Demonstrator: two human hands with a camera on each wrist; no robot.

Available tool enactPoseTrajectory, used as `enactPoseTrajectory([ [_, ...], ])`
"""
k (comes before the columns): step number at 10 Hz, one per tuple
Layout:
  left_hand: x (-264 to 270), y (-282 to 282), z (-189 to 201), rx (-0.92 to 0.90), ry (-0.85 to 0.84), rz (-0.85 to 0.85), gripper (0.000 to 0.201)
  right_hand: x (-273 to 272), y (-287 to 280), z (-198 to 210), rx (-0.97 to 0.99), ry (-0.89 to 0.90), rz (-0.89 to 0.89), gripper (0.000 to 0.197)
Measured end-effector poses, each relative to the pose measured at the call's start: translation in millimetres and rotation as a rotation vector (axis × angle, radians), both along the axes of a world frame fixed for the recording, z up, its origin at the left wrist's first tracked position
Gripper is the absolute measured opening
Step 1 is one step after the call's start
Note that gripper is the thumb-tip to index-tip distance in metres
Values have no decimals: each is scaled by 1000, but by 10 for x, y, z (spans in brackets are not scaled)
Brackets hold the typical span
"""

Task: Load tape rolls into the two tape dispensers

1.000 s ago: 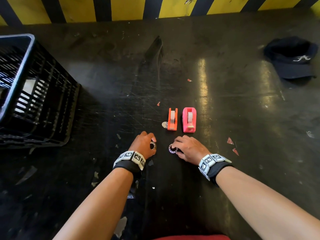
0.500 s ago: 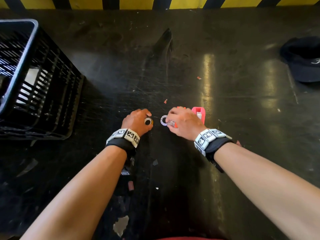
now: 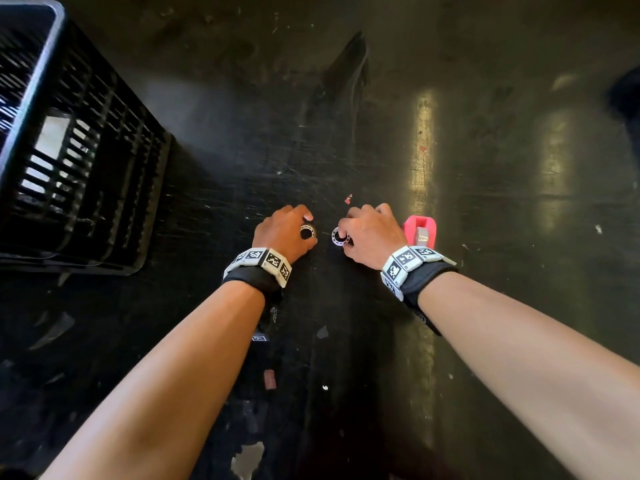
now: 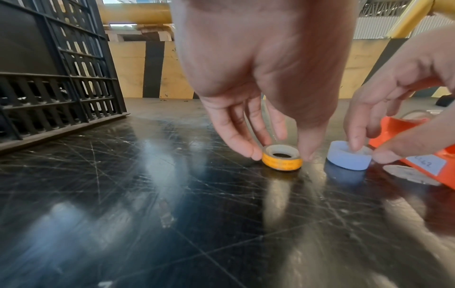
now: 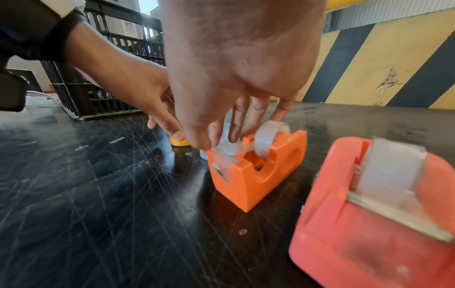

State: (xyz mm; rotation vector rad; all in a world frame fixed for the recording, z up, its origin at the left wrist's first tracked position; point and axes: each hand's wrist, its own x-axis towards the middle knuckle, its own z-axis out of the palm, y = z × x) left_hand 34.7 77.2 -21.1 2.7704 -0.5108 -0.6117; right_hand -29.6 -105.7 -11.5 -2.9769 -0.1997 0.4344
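- Head view shows the scratched black table (image 3: 450, 341) filling the scene, with both forearms reaching forward over it.
- Black slatted crate (image 3: 79, 161) stands on the table at far left, well apart from the hands.
- Pink dispenser (image 5: 374, 210) sits farthest to the right, with clear tape drawn over its top to the cutter; in the head view only part of it shows past the right wrist.
- Orange dispenser (image 5: 256, 171) stands just beside the pink one, on its left, upright, a clear roll (image 5: 267, 140) seated in its cradle and a strip running to the cutter end. The head view hides it under the right hand.
- Left hand (image 4: 261, 78) reaches down with thumb and fingertips (image 4: 251, 154) curled against both sides of the yellow tape roll (image 4: 282, 159), pinching it; the roll lies flat on the table, hole upward.
- Right hand (image 5: 234, 64) hangs over the near end of the orange dispenser, its fingers curled round the light blue tape roll (image 4: 348, 157), one fingertip dipping into the core and the thumb at the outer wall.
- Light blue tape roll lies flat on the table just beside the yellow one, apart from it, close against the orange dispenser.
- Round clear disc (image 4: 411, 174) lies flat on the table at the foot of the orange dispenser.
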Motion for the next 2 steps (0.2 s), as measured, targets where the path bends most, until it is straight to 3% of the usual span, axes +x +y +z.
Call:
enactPoseTrajectory([
  [2, -73, 95, 56, -60, -42, 36, 45, -93, -76, 107, 75, -111, -44, 19],
])
